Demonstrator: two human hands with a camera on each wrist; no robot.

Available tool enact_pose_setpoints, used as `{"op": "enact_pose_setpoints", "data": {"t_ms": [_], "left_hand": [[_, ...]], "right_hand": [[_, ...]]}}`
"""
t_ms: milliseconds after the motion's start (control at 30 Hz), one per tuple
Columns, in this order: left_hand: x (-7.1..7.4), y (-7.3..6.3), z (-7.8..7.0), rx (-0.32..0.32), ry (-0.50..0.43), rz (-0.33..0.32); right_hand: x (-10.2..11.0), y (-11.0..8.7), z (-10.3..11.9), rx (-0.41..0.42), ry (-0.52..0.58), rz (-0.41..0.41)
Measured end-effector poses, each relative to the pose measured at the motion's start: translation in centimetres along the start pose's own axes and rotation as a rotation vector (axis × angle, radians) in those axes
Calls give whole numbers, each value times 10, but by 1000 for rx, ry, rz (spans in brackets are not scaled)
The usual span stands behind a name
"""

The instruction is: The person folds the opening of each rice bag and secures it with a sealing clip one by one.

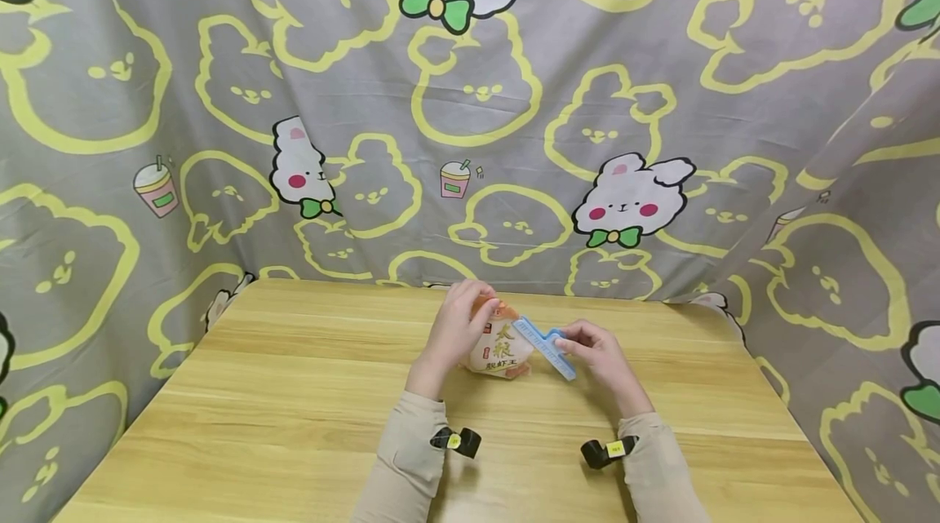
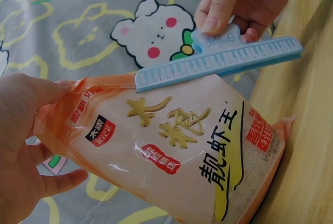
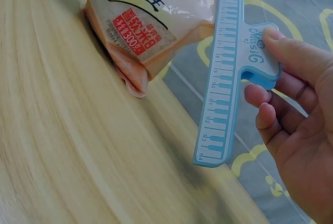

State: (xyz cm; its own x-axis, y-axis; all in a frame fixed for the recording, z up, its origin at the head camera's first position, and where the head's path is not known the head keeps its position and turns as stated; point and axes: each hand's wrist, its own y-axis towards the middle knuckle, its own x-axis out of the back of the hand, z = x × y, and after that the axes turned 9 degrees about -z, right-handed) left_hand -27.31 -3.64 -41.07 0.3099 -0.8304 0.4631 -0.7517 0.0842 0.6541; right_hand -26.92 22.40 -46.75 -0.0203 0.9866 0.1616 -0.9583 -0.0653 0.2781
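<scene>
Currently L hand (image 1: 458, 324) pinches bag (image 2: 171, 135) @ top, R hand (image 1: 604, 356) pinches clip (image 2: 218, 62), both angled inward.

Looking at a rice bag (image 1: 505, 350) on the table (image 1: 279, 409), toward the far edge, in front of the hanging cloth (image 1: 470, 115). Over left, spotting the left hand (image 1: 461, 319) at the bag's top. Now right, catching the clip (image 1: 545, 346) slanting down beside the bag's upper right side, then, farther right, the right hand (image 1: 602, 356) on the clip.
</scene>
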Motion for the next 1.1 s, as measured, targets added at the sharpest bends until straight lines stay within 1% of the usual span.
{"op": "enact_pose_setpoints", "data": {"t_ms": [100, 267, 367, 533, 733, 900, 1100], "left_hand": [[0, 0, -1, -3, -1, -1], [0, 1, -2, 9, -3, 2], [0, 1, -2, 16, -7, 7], [1, 1, -3, 13, -7, 8], [2, 1, -4, 5, -6, 5], [3, 1, -4, 20, -6, 14], [3, 1, -5, 35, -5, 19]], "right_hand": [[-2, -3, 11, -5, -7, -1], [-3, -4, 16, -18, -17, -13], [-2, -1, 8, -23, -6, -16], [-3, 3, -9, 1, -10, -28], [-5, 3, -7, 14, -23, -40], [-6, 5, -8, 9, -24, -28], [-8, 5, -6, 12, -27, -40]]}}
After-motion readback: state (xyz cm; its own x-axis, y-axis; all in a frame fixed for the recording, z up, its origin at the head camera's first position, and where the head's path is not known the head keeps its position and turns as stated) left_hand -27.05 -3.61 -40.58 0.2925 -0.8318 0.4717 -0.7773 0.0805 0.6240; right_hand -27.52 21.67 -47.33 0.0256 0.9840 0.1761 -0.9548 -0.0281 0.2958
